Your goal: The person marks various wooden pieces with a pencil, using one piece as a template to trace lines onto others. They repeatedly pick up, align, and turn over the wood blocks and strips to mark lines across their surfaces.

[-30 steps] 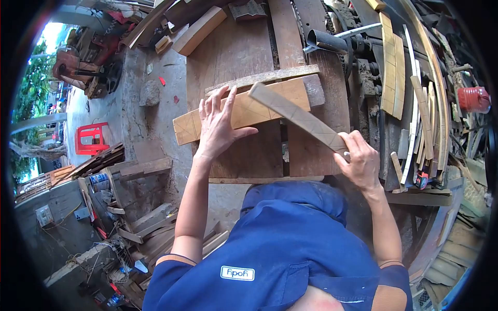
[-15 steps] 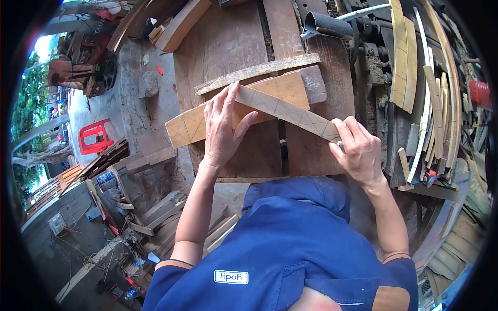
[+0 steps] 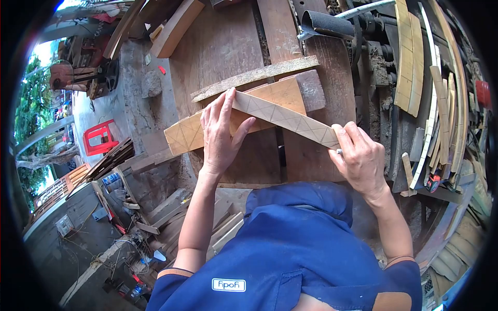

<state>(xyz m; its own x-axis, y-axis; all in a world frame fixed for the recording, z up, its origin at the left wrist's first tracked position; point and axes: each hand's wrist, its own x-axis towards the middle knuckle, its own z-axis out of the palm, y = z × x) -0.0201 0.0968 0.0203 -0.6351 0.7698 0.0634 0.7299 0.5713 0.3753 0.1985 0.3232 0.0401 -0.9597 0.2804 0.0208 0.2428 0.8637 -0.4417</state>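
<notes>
A narrow wooden strip with pencilled zigzag lines slants across a wider curved wooden board, which also bears pencil marks. My left hand lies over the board with fingers stretched out and thumb apart, its fingertips at the strip's upper left end. The strip's lower right end is pinched in my right hand. A small white tip of something shows by that thumb; I cannot make out what it is. Behind the board lie a rough curved wooden piece and a reddish-brown block.
Wide planks form the worktable, with a gap between them. A dark curled sheet lies at the back. Curved wood strips are piled at right beside a tape measure. On the floor at left is a red plastic stool.
The whole view has shifted slightly. Both hands keep much the same hold on the strip, which lies nearly the same way across the board.
</notes>
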